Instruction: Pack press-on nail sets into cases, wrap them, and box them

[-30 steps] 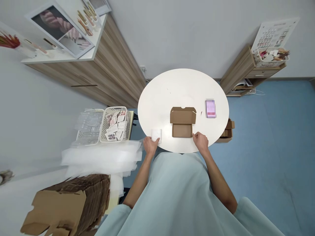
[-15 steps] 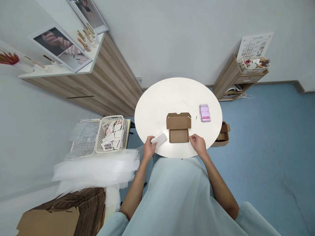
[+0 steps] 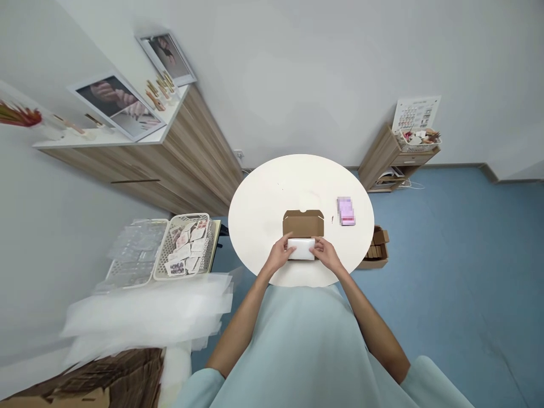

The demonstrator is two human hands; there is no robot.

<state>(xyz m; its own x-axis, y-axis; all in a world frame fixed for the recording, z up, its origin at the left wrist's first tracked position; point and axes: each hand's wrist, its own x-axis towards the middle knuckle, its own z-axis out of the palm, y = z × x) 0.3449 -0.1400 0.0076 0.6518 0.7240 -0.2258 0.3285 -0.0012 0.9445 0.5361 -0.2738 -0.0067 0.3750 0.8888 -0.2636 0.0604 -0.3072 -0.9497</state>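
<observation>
Standing at far left: wood-grain cabinet (image 3: 198, 147) with white top. Then white table (image 3: 255, 215), rounded, centre of view. Translucent white sheets (image 3: 148, 309) piled left, below table level in view; flattened cardboard (image 3: 106, 377) stacked beside them at the bottom edge. Two white mesh baskets (image 3: 207, 243) side by side past the sheets: printed cards (image 3: 182, 250) in one, clear plastic packs (image 3: 138, 243) in the other. Open brown box (image 3: 303, 224) on table, lid raised on far side, tray side near. Brown carton (image 3: 378, 262) low at right, partly hidden by table edge. Left hand (image 3: 278, 253) and right hand (image 3: 326, 253) at the box, pinching opposite ends of white packet (image 3: 301, 249), both grips narrow. Packet over the tray, covering most of it; can't tell if it touches bottom. Purple block (image 3: 346, 211), pixelated, on table right of box, not touching. Tiny dark speck (image 3: 332, 219) between them.
</observation>
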